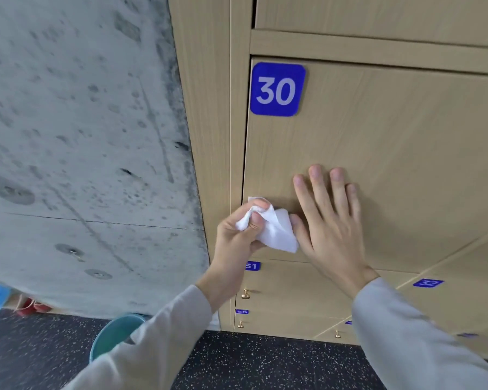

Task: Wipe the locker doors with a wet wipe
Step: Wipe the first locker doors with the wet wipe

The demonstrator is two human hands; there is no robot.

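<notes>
at the lower left corner of the locker door [378, 164] marked with the blue 30 plate [277, 89], the left hand [238, 235] grips a bunched white wet wipe [276, 232], fingers and thumb curled round it, and holds it against the door's left edge. the right hand [330, 220] lies flat on the same door just beside the wipe, fingers straight and spread, tips pointing up; its thumb touches or nearly touches the wipe's right side, and which one i cannot tell.

the relation that counts: almost all of the door's face spreads up and to the right of the wipe, with the number plate straight above it along the left edge. the left hand is the one on the wipe, so it is the nearer hand for any stroke. a sweep to the right would run into the flat right hand, so upward along the left edge looks like the freer path, or the right hand must lift away.

below, doors with a 31 plate [252, 266] and a 32 plate [428, 283] look still to be reached.
</notes>
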